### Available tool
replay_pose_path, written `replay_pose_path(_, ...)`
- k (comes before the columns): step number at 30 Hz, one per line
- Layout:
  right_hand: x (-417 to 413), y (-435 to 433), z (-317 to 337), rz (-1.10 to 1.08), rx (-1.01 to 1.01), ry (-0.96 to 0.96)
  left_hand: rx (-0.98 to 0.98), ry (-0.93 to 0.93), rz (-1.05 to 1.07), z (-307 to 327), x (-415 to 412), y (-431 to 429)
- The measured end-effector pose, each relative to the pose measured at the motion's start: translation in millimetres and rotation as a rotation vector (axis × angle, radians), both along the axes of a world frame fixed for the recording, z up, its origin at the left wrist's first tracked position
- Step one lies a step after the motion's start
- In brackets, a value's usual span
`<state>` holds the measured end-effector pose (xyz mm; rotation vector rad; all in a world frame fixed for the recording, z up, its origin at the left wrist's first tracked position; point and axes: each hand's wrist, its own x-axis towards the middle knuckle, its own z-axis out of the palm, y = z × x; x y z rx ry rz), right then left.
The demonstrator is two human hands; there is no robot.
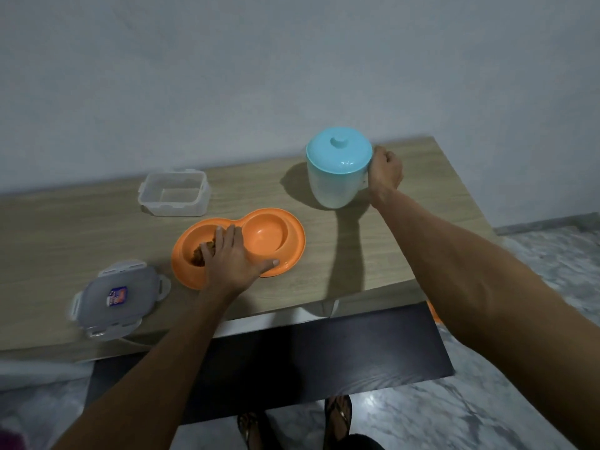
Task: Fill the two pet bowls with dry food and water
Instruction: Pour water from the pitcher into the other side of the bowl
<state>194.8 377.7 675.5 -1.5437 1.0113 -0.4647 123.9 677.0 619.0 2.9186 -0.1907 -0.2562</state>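
Note:
An orange double pet bowl (293, 246) lies on the wooden table (81, 228). Brown dry food (197, 256) sits in its left cup; the right cup (266, 235) looks dry and bare. My left hand (230, 258) rests flat on the bowl's middle and front rim, fingers straight, partly hiding the food. A white jug with a light blue lid (337, 167) stands at the back right. My right hand (384, 172) grips the jug's handle on its right side; the handle itself is hidden by the fist.
A clear plastic container (175, 196) without its lid stands behind the bowl. Its grey lid (118, 298) lies near the table's front left edge. A dark panel (324, 352) runs below the table front. Marble floor and my sandalled feet (292, 423) are underneath.

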Motion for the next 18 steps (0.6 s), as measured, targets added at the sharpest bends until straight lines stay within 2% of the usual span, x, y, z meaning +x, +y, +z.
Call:
replay_pose_path(9, -18.6, 8.1, 1.5, 0.015, 0.049, 0.017, 0.006, -0.028, -0.009, 2.7, 1.0, 2.6)
replay_pose_path(18, -35.0, 21.1, 22.0, 0.093, -0.13, 0.032, -0.063, 0.014, 0.001, 6.5, -1.0, -0.7)
